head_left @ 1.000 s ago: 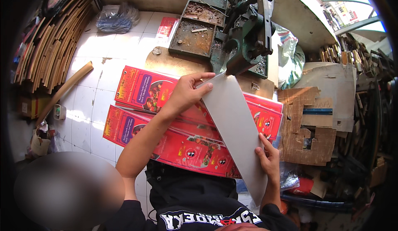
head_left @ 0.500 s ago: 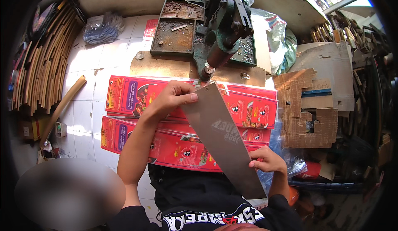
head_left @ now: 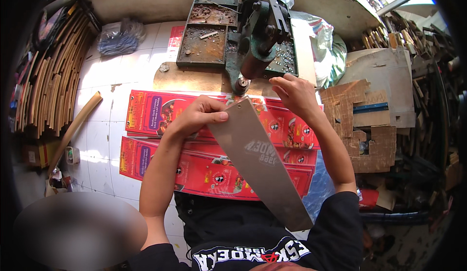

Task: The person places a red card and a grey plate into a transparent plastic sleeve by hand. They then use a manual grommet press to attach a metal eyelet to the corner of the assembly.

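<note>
A long grey metal-looking sheet (head_left: 258, 161) with a small hole near its upper corner slants over my lap. My left hand (head_left: 204, 117) pinches its upper left edge, thumb on top. That corner lies just in front of the green hand press (head_left: 258, 52), near its punch tip (head_left: 242, 83). My right hand (head_left: 292, 93) is off the sheet, fingers loosely bent and apart, beside the press and in front of a tray of small metal bits (head_left: 284, 59). Nothing shows in its fingers. Red printed sheets (head_left: 146, 113) lie in two stacks beneath the grey sheet.
The press base has compartmented trays (head_left: 204, 45) holding loose metal pieces. Cut cardboard (head_left: 374, 149) lies at right, with plastic bags (head_left: 326, 52) behind it. Upright wooden strips (head_left: 53, 71) fill the left side. A curved tan strip (head_left: 75, 120) leans on the tiled floor.
My right hand has let go of the sheet's lower right edge and moved up to the right side of the press. My left hand keeps its grip; the sheet has shifted slightly left.
</note>
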A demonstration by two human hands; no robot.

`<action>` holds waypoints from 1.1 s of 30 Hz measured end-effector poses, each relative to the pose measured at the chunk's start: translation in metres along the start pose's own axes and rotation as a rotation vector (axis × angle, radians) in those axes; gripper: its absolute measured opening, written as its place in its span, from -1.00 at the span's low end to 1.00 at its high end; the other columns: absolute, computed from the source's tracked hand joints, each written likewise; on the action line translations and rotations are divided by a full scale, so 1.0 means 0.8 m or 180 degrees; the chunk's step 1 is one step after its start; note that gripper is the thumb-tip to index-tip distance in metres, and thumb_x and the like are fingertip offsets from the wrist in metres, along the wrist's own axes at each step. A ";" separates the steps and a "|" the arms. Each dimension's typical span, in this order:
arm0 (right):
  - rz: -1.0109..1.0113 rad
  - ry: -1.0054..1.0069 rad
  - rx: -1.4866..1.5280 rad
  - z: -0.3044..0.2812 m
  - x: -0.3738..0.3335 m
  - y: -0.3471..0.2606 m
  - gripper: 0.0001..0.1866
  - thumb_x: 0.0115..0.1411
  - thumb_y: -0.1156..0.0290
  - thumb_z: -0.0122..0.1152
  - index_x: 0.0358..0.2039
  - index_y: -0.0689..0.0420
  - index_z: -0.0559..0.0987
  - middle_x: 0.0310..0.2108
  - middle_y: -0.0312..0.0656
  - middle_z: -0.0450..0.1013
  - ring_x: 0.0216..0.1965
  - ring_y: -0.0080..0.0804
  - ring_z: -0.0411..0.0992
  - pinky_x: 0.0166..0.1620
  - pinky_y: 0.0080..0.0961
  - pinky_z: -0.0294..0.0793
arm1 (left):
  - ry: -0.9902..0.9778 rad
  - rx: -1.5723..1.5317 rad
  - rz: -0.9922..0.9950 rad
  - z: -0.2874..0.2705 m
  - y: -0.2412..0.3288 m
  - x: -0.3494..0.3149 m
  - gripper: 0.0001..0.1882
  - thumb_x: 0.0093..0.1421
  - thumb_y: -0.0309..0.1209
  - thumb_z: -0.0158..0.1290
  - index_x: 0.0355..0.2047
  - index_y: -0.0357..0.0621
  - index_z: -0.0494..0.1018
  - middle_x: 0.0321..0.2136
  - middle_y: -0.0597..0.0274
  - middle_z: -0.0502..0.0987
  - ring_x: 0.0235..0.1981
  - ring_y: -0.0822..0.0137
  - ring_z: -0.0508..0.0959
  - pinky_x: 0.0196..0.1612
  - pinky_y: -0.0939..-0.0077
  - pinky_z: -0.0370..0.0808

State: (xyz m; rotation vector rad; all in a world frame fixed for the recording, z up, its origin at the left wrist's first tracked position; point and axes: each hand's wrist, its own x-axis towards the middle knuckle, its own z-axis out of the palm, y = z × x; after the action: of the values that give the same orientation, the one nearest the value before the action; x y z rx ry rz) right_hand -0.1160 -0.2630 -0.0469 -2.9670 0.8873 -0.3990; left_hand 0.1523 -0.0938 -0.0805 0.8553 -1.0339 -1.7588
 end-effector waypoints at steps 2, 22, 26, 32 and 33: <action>-0.0021 -0.0025 -0.0145 0.008 0.013 0.004 -0.86 0.19 0.28 0.26 -0.24 -0.07 0.66 -0.46 -0.25 0.46 -0.47 -0.21 0.51 -0.43 -0.28 0.47 | -0.0004 -0.0001 0.0001 0.001 0.000 0.000 -0.64 0.22 -0.26 0.20 -0.19 -0.39 0.60 -0.37 0.21 0.65 -0.35 0.52 0.59 -0.26 0.61 0.49; -0.0131 0.0126 0.1779 0.009 0.040 -0.021 -0.91 0.19 0.50 0.27 -0.33 0.18 0.53 -0.44 -0.19 0.49 -0.44 -0.36 0.51 -0.36 -0.48 0.50 | 0.0080 0.0250 0.0029 -0.007 -0.017 0.004 -0.60 0.20 -0.20 0.20 -0.14 -0.34 0.59 -0.40 0.23 0.63 -0.44 0.50 0.58 -0.49 0.60 0.55; 0.0419 0.0255 0.2658 0.029 0.046 -0.045 -0.88 0.19 0.54 0.29 -0.25 0.23 0.58 -0.43 -0.20 0.54 -0.46 -0.54 0.50 -0.35 -0.56 0.50 | 0.0056 0.0259 0.0133 -0.007 -0.019 0.008 -0.59 0.19 -0.17 0.20 -0.15 -0.30 0.60 -0.44 0.25 0.62 -0.50 0.50 0.58 -0.60 0.61 0.55; 0.0401 0.0322 0.2942 0.044 0.050 -0.051 -0.82 0.16 0.52 0.35 -0.21 0.24 0.62 -0.39 -0.25 0.58 -0.42 -0.63 0.50 -0.37 -0.56 0.51 | 0.0066 0.0268 0.0188 -0.004 -0.017 0.008 -0.61 0.20 -0.19 0.20 -0.21 -0.34 0.60 -0.46 0.30 0.61 -0.45 0.54 0.55 -0.46 0.62 0.50; 0.0475 0.0336 0.3074 0.042 0.049 -0.052 -0.83 0.14 0.52 0.37 -0.24 0.23 0.63 -0.40 -0.26 0.57 -0.42 -0.61 0.50 -0.37 -0.55 0.51 | 0.0031 0.0247 0.0233 -0.003 -0.016 0.009 -0.62 0.20 -0.19 0.20 -0.23 -0.35 0.60 -0.46 0.31 0.61 -0.43 0.55 0.54 -0.41 0.62 0.48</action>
State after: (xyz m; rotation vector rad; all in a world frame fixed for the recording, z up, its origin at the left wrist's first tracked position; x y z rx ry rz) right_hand -0.0538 -0.2512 -0.0665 -1.9996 0.6444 -0.7239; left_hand 0.1474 -0.0981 -0.0936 0.8625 -1.1194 -1.6609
